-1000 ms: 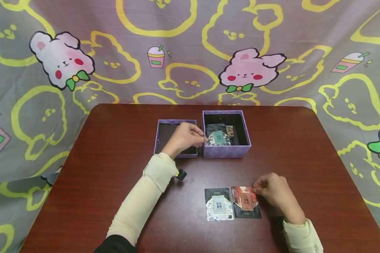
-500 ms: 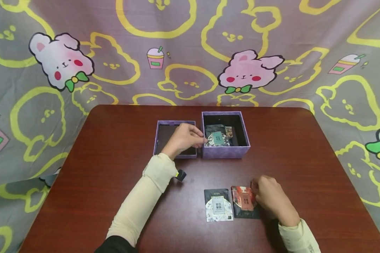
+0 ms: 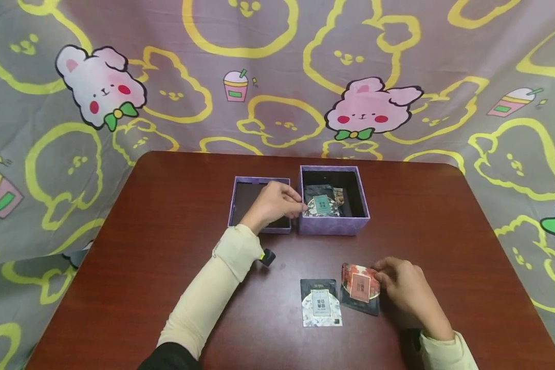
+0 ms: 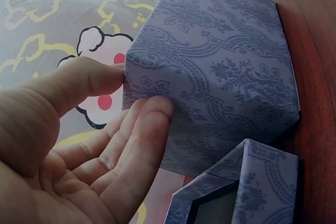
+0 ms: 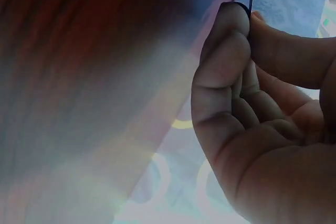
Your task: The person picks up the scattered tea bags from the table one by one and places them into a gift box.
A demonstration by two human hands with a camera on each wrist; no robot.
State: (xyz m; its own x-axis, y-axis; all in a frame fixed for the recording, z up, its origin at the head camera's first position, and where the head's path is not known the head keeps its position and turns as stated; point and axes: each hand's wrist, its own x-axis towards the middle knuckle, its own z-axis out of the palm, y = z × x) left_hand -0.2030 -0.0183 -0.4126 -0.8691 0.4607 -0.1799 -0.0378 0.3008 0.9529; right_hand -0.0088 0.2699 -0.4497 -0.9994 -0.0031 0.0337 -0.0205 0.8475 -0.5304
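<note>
My left hand (image 3: 275,204) holds the left wall of an open purple patterned box (image 3: 334,226) near its front corner. In the left wrist view, the thumb meets the rim of the box (image 4: 226,61) while curled fingers lie against its outer wall. My right hand (image 3: 409,290) pinches a red-and-black flat sachet (image 3: 361,289) at its upper right edge. The sachet is tilted and looks slightly raised from the table. In the right wrist view, only its thin dark edge shows between thumb and forefinger. A black-and-white sachet (image 3: 321,303) lies flat just left of it.
A shallow purple box lid (image 3: 233,205) sits left of the box, partly under my left hand. Inside the box are a green-labelled sachet (image 3: 322,203) and a smaller brownish piece (image 3: 338,196). A patterned curtain (image 3: 277,77) rises behind the brown table (image 3: 166,231).
The red sachet has shifted up and turned, leaving a gap from the white one. My right hand changed its hold at that sachet's edge. The left hand stays on the box.
</note>
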